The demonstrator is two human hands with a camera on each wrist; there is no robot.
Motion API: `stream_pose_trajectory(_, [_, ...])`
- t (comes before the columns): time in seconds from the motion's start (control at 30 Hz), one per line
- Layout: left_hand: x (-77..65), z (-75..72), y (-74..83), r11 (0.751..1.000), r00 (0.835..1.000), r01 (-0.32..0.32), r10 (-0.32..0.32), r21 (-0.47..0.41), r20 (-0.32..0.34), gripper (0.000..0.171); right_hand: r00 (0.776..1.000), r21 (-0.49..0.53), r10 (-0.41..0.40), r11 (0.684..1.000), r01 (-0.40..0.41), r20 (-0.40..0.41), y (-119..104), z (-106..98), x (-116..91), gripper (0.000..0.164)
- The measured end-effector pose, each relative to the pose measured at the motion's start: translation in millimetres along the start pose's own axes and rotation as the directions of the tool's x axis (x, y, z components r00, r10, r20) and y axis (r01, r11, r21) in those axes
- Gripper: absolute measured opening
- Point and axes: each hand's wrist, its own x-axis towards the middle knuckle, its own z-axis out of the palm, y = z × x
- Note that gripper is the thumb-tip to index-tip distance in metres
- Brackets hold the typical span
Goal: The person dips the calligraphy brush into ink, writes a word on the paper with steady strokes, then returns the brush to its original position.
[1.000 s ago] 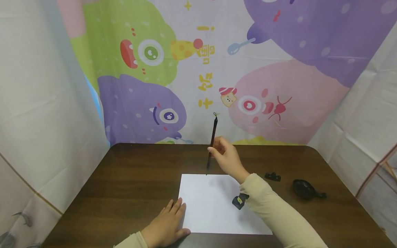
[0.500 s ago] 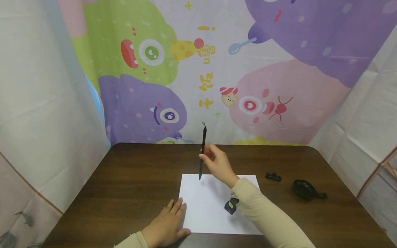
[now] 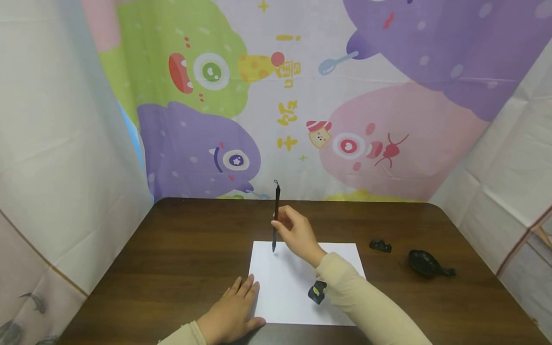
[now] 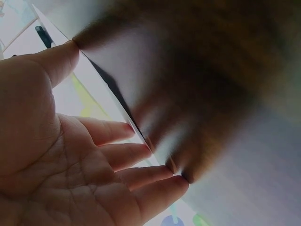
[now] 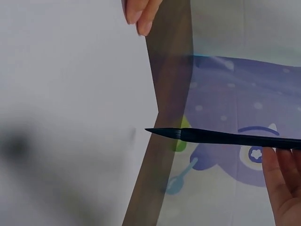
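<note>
Fingers of my left hand point(image 3: 230, 304) are straight and a bit spread, resting flat along the left edge of the paper point(image 3: 297, 302), thumb by its near-left corner. That side is the only hold I see on the sheet. Risk: ease off there and brush drag could swing the far corners.

Black unit point(image 3: 317, 292) at my right cuff point(image 3: 340, 268) sits over the sheet, right of my left hand. Can't tell if it touches. If the wrist dips, I'd expect it to rub the paper.

Right hand point(image 3: 299, 235) is ahead and to the right of the left, thumb and fingers pinching the brush point(image 3: 276, 206) around mid-handle. Brush is near upright, tip down, on the left side of my right hand and ahead of my left fingertips. Tip looks just above the far-left part of the paper, small gap in the right wrist view. Dark bristles, can't tell if wet. If they are, a small drop of the hand would likely blot; a loose pinch could tilt the tip off line.

Black handled dish point(image 3: 422, 262) is well right of my right hand, on the table point(image 3: 172, 258). Notched black rest point(image 3: 380, 246) is between them, slightly farther out. Printed cloth point(image 3: 194, 134) hangs beyond both hands.
</note>
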Motion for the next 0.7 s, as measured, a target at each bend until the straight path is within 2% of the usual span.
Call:
stream_pose_trajectory(0.43, [0.4, 1.4, 0.5, 1.0, 1.0, 0.005, -0.005, -0.008, -0.008, 0.085, 0.999, -0.035, -0.05, 0.998, 0.05, -0.012, 0, 11, -6, 0.015])
stream_pose_trajectory(0.7, [0.3, 1.2, 0.0, 1.0, 1.0, 0.005, -0.005, -0.01, -0.01, 0.085, 0.999, -0.037, -0.035, 0.999, 0.035, 0.003, -2, 14, -7, 0.013])
